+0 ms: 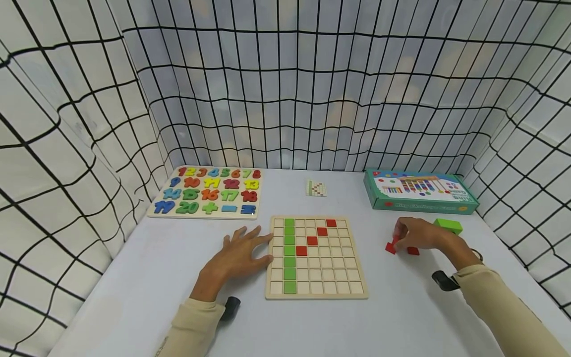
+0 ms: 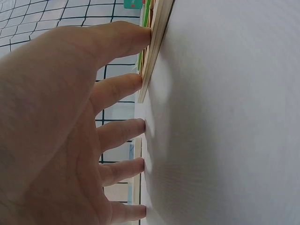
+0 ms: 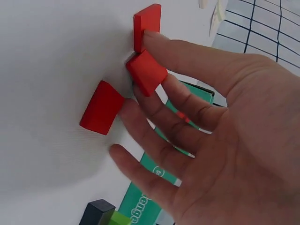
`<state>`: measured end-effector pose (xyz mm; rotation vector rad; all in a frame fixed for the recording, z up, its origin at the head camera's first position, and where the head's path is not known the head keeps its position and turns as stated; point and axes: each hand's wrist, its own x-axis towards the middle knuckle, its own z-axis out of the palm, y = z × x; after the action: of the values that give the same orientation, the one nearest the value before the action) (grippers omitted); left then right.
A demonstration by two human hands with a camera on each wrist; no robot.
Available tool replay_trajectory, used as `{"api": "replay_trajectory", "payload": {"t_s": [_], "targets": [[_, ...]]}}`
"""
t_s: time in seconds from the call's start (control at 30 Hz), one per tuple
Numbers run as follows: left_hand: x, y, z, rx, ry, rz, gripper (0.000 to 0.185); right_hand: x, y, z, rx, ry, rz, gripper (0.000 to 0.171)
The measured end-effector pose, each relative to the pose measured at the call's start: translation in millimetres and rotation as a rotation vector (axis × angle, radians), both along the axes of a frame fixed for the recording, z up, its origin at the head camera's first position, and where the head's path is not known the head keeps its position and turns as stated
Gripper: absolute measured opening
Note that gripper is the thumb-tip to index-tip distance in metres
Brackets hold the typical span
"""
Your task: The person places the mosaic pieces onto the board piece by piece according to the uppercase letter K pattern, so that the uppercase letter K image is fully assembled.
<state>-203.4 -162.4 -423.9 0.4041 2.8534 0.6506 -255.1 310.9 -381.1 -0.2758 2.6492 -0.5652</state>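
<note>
We see the right hand [image 3: 225, 136] pinching a red tile [image 3: 146, 71] between thumb and fingertips on the white table [image 1: 401, 307] — two more red tiles touching those fingers — while the left hand [image 1: 238, 255] rests flat, fingers spread, against the left edge of the wooden grid board [image 1: 316, 292].

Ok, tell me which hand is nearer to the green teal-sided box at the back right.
Right. The right hand sits just in front of the box, among red tiles. The left hand rests far across, at the wooden board's left edge.
</note>
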Motion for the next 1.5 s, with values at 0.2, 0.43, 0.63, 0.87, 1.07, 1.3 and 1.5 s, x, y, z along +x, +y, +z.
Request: {"api": "replay_trajectory", "payload": {"t_s": [0.2,0.43,0.63,0.87,1.07,1.3,1.5], "targets": [[0.4,-0.6,-0.5,0.002,-0.001,-0.003,0.063,0.4,2.5,-3.9,-0.063,0.081,0.064,0.028],[0.2,-0.5,-0.9,0.007,0.002,0.000,0.062,-2.6,-18.7,-0.5,-0.156,0.237,0.124,0.016],[1.5,0.1,-1.8,0.000,-0.008,0.007,0.062,0.2,-70.7,-2.8,-0.342,0.238,0.207,0.015],[1.6,-0.7,-1.1,0.000,-0.010,0.009,0.062,13.9,-133.4,-12.6,-0.489,0.194,0.341,0.015],[0.7,-0.3,-1.1,0.007,-0.007,0.007,0.062,21.2,-159.3,-22.5,-0.488,0.143,0.364,0.012],[0.1,-0.9,-1.2,0.008,-0.003,0.006,0.063,21.9,-169.1,-38.5,-0.435,0.165,0.356,0.007],[-0.4,-0.2,-1.3,0.011,-0.005,0.004,0.063,27.0,-166.9,-37.9,-0.381,0.181,0.360,0.010]]}}
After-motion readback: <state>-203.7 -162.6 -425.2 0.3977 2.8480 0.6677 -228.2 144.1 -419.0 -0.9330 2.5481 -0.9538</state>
